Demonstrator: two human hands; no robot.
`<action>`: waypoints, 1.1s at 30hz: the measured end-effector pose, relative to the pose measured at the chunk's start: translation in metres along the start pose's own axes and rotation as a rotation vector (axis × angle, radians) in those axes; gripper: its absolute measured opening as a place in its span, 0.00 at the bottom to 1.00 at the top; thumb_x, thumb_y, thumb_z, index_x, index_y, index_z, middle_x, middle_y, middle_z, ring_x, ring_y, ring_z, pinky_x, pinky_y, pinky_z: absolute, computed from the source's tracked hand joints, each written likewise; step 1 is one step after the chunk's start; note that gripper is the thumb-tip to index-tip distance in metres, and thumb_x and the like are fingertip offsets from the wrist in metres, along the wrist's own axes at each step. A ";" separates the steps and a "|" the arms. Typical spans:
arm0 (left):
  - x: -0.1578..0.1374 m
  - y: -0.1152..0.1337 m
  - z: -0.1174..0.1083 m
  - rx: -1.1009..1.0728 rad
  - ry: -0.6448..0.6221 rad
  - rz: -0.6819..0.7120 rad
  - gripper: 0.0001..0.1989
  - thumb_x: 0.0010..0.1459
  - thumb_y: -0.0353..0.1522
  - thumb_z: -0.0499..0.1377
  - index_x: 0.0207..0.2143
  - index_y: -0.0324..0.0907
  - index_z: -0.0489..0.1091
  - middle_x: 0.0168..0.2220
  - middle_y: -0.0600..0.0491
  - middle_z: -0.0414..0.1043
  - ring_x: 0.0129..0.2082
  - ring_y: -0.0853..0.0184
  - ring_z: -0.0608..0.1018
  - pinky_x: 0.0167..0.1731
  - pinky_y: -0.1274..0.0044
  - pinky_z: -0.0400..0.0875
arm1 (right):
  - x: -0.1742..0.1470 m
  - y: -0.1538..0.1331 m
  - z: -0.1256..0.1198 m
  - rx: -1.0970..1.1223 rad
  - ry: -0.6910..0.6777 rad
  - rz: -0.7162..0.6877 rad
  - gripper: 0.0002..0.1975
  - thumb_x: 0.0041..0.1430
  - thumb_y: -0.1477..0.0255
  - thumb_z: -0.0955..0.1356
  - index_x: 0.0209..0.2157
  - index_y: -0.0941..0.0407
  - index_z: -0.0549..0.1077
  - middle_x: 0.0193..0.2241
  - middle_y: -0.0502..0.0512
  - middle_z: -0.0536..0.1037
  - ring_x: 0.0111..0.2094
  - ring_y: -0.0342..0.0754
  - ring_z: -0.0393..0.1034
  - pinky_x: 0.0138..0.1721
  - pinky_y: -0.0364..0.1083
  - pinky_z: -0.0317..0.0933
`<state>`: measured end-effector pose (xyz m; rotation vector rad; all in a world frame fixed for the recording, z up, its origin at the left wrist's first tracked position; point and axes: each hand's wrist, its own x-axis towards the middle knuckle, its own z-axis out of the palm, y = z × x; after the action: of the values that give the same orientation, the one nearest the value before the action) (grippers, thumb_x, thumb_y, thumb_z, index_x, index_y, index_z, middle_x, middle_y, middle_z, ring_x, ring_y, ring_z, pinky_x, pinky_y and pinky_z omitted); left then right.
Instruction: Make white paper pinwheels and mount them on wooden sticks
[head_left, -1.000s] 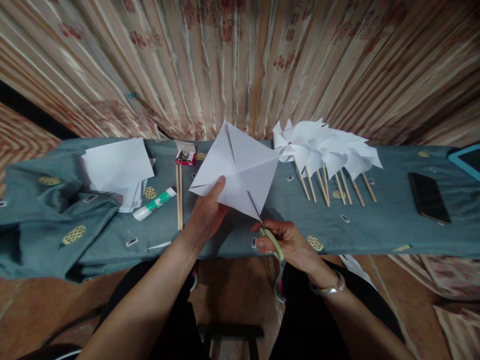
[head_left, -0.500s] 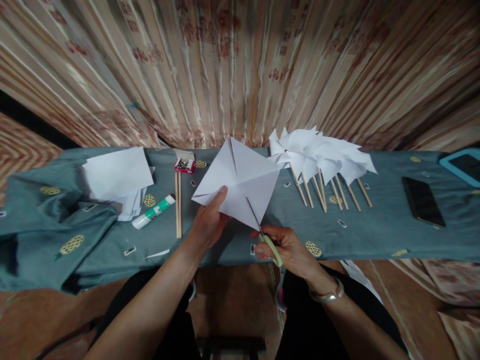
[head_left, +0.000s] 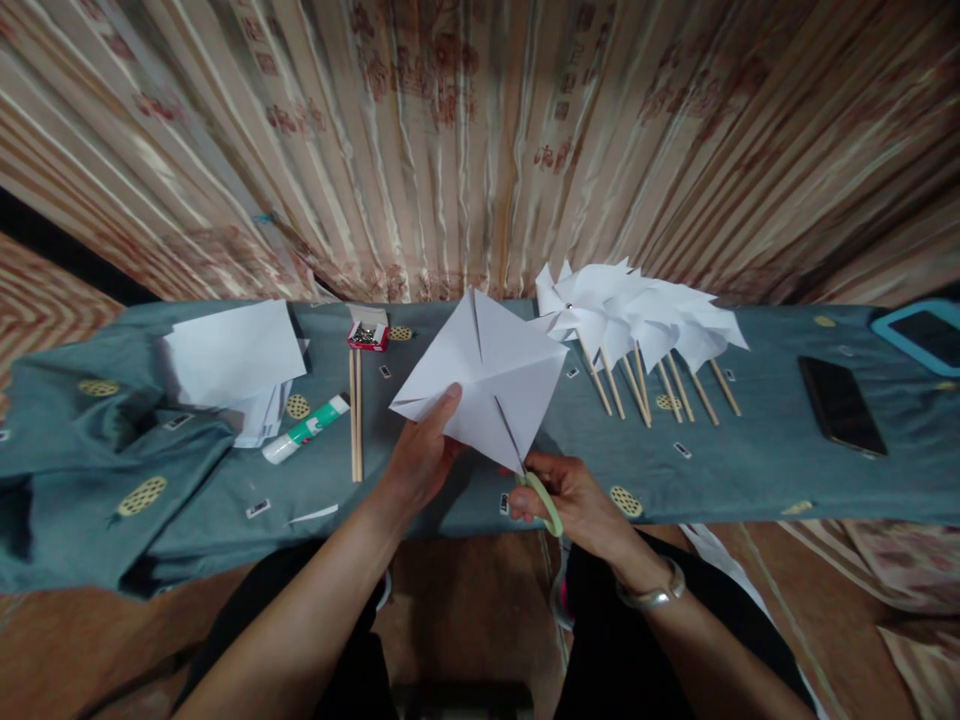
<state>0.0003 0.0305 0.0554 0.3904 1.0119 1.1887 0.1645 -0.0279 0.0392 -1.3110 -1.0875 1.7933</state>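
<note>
A square sheet of white paper [head_left: 517, 350] is held above the cloth, one corner toward me. Slits run inward from its far and left corners. My left hand [head_left: 427, 445] grips its near left edge, thumb on top and fingers underneath. In my right hand [head_left: 562, 495] is a pair of scissors with light green handles [head_left: 546, 505]. Their blade lies over the near corner, along a line toward the paper's middle. Fingers are closed round the handles.
On the patterned green cloth [head_left: 450, 515] lie white paper sheets [head_left: 232, 350], a glue stick [head_left: 306, 428], two wooden sticks [head_left: 356, 415] and a red box of small metal pieces [head_left: 368, 335]. Several paper pinwheels [head_left: 637, 305], a phone [head_left: 841, 405] and a blue-framed device [head_left: 919, 335] sit right.
The paper sits slightly lower and further right in view, and the scissors have shifted a little with it. Both hands keep their holds.
</note>
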 end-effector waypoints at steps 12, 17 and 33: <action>0.000 0.000 -0.001 -0.025 -0.034 0.005 0.09 0.58 0.29 0.63 0.42 0.38 0.74 0.36 0.51 0.80 0.30 0.67 0.80 0.29 0.78 0.76 | 0.002 0.003 0.001 0.043 0.016 0.024 0.26 0.35 0.54 0.80 0.30 0.58 0.74 0.18 0.44 0.73 0.19 0.37 0.64 0.22 0.39 0.60; -0.001 0.001 -0.001 -0.014 -0.006 -0.016 0.10 0.59 0.28 0.62 0.44 0.39 0.75 0.38 0.50 0.80 0.31 0.65 0.80 0.30 0.77 0.76 | 0.003 0.004 0.000 0.066 0.016 0.027 0.25 0.34 0.55 0.80 0.28 0.58 0.74 0.18 0.45 0.73 0.19 0.38 0.65 0.23 0.40 0.60; -0.001 0.001 -0.002 0.005 -0.021 -0.019 0.10 0.57 0.31 0.63 0.43 0.39 0.75 0.36 0.50 0.80 0.31 0.65 0.80 0.29 0.77 0.75 | 0.002 0.005 -0.001 0.001 -0.001 -0.006 0.25 0.39 0.53 0.79 0.30 0.58 0.74 0.20 0.46 0.73 0.21 0.39 0.65 0.23 0.40 0.59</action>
<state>-0.0019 0.0294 0.0562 0.3958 0.9982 1.1632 0.1650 -0.0282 0.0338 -1.3050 -1.0896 1.7899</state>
